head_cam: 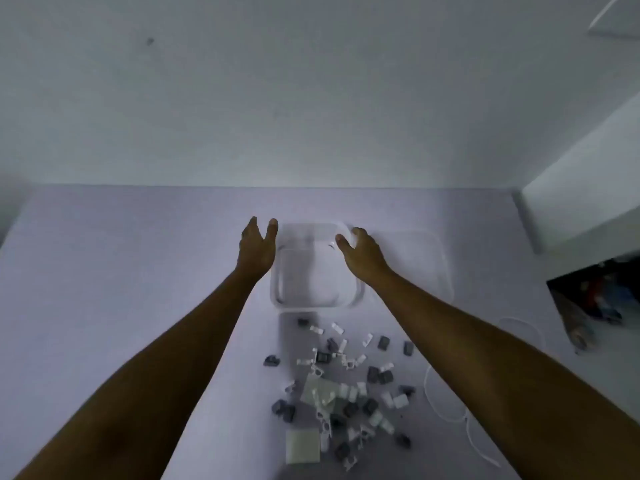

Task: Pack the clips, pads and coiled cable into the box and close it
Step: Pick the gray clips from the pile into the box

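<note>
A clear plastic box (316,296) stands open on the white table, and nothing shows inside it. Its clear lid (424,258) lies flat to the right of it. My left hand (257,247) hovers at the box's left far corner with fingers apart, holding nothing. My right hand (360,252) is spread at the box's right far corner, touching or nearly touching the rim. Nearer me lies a heap of grey and white clips (346,382) with white pads (302,446) among them. A thin white cable (446,407) loops on the table under my right forearm, partly hidden.
A white wall rises behind the table's far edge (277,186). A white block or shelf (581,188) juts in at the right. Below it sits a dark opening with cluttered items (595,303).
</note>
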Tool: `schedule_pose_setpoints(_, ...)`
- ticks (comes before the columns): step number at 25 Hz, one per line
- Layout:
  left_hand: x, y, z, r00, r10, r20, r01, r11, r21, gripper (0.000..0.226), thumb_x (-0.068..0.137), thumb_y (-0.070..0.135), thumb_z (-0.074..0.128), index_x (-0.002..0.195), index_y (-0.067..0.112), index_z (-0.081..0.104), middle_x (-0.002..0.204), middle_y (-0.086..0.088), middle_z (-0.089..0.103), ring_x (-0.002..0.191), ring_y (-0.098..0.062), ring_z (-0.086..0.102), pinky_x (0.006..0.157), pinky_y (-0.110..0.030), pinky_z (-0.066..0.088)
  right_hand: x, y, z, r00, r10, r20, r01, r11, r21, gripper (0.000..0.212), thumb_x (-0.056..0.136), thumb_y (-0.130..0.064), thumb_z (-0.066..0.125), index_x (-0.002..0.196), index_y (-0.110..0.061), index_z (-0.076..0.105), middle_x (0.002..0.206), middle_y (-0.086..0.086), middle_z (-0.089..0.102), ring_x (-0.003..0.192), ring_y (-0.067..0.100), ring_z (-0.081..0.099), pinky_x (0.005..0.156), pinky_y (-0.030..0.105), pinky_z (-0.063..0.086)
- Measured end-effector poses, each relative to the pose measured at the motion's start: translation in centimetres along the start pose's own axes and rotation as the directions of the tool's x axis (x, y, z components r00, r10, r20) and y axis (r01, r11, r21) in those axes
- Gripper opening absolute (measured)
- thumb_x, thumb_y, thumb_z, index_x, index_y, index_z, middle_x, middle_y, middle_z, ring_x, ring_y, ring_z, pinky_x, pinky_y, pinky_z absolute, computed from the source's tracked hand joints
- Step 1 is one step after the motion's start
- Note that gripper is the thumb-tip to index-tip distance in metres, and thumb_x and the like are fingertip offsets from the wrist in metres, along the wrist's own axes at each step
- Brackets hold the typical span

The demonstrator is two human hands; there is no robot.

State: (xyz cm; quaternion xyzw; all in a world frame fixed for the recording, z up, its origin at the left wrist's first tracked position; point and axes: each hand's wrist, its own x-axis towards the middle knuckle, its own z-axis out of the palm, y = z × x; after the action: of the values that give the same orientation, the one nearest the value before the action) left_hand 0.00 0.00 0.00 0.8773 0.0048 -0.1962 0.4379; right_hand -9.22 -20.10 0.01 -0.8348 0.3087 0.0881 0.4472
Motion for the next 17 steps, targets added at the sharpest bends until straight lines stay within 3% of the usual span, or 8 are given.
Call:
schedule_pose_setpoints(5, -0.2, -1.8, 1.6, 0.989, -0.148, 0.025, 0.149, 0.989, -0.024, 0.079, 0.098, 0.058, 0.033, 0.154, 0.005, 0.015, 0.16, -0.017, 0.022, 0.147, -0.032, 0.024, 0.118, -0.044, 0.021, -0.3, 2.6, 1.5, 0.977, 0.215, 0.017, -0.215, 0.976, 0.039, 0.072, 0.1, -0.052, 0.045, 0.153, -0.005, 0.03, 0.154, 0.018, 0.04, 0.14, 0.035, 0.04, 0.111, 0.039, 0.034)
schedule_pose_setpoints(10, -0.4, -2.2, 1.9, 0.984, -0.173, 0.032, 0.175, 0.983, -0.058, 0.077, 0.098, 0.059, 0.033, 0.151, 0.004, 0.024, 0.155, -0.017, 0.033, 0.141, -0.034, 0.034, 0.113, -0.043, 0.03, -1.4, 2.6, 2.6, 0.971, 0.228, 0.076, -0.236, 0.964, 0.125, 0.072, 0.1, -0.055, 0.04, 0.15, -0.003, 0.035, 0.154, 0.015, 0.042, 0.14, 0.033, 0.041, 0.112, 0.04, 0.032)
schedule_pose_setpoints(12, -0.7, -2.3, 1.5, 0.982, -0.186, 0.012, 0.186, 0.978, -0.089, 0.078, 0.097, 0.06, 0.033, 0.151, 0.005, 0.026, 0.155, -0.015, 0.034, 0.141, -0.033, 0.035, 0.113, -0.045, 0.031, -2.0, 2.1, 2.7, 0.967, 0.239, 0.091, -0.252, 0.953, 0.171, 0.069, 0.1, -0.056, 0.04, 0.144, -0.004, 0.043, 0.144, 0.012, 0.051, 0.133, 0.032, 0.048, 0.107, 0.041, 0.038)
schedule_pose_setpoints(15, -1.8, -2.9, 0.0, 0.985, -0.171, -0.03, 0.167, 0.979, -0.118, 0.079, 0.096, 0.063, 0.032, 0.151, 0.006, 0.027, 0.155, -0.014, 0.035, 0.141, -0.032, 0.035, 0.115, -0.047, 0.031, -3.2, 1.1, 3.0, 0.976, 0.204, 0.076, -0.216, 0.949, 0.23, 0.057, 0.1, -0.054, 0.041, 0.116, -0.002, 0.059, 0.105, 0.012, 0.059, 0.104, 0.03, 0.058, 0.084, 0.036, 0.043)
schedule_pose_setpoints(17, -3.0, -3.9, -1.6, 0.984, -0.169, -0.061, 0.16, 0.979, -0.123, 0.079, 0.096, 0.064, 0.031, 0.151, 0.008, 0.026, 0.155, -0.014, 0.034, 0.141, -0.032, 0.035, 0.115, -0.047, 0.03, -4.5, 0.1, 3.8, 0.978, 0.19, 0.084, -0.206, 0.945, 0.254, 0.06, 0.101, -0.052, 0.041, 0.117, 0.004, 0.058, 0.104, 0.018, 0.06, 0.1, 0.033, 0.06, 0.083, 0.038, 0.045)
